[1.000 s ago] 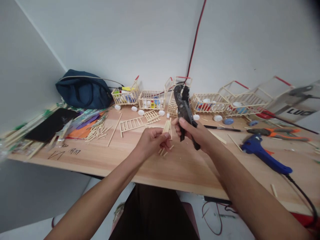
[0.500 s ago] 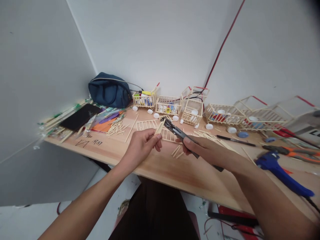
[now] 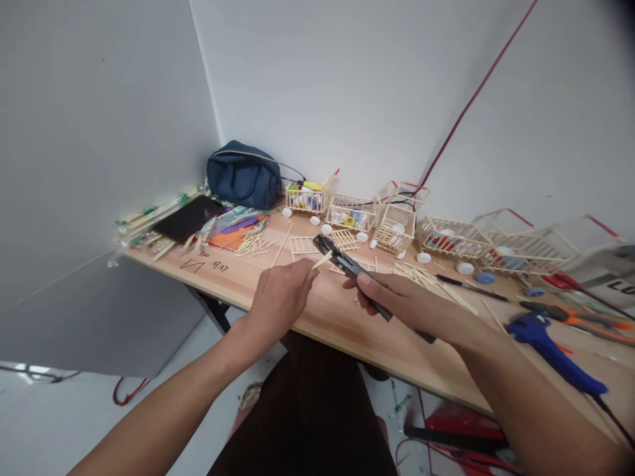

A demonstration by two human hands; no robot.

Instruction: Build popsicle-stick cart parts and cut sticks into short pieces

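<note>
My left hand (image 3: pixel 280 296) is closed, pinching a thin wooden stick (image 3: pixel 323 260) whose free end points up and right. Its fingertips are partly hidden, so I cannot tell whether it holds more than one stick. Fingers wrapped round the handles, my right hand (image 3: pixel 394 295) grips a dark metal plier-like cutter (image 3: pixel 346 262). The tool's head is at the stick's end; whether the jaws touch it is unclear. Behind the hands, flat ladder-like stick frames (image 3: pixel 300 245) lie on the wooden table (image 3: pixel 342 330).
Small stick-built carts (image 3: pixel 394 228) with white wheels stand along the wall. Cut sticks (image 3: pixel 252 244), a black tablet-like slab (image 3: pixel 188 218) and a blue bag (image 3: pixel 244 175) are left. A blue glue gun (image 3: pixel 555 350), orange-handled pliers (image 3: pixel 578 316) and a black pen (image 3: pixel 471 288) lie right.
My view has swung left, so the table items appear farther right. My left hand has turned, its back now facing up, and the stick slants more toward the right beside the cutter.
</note>
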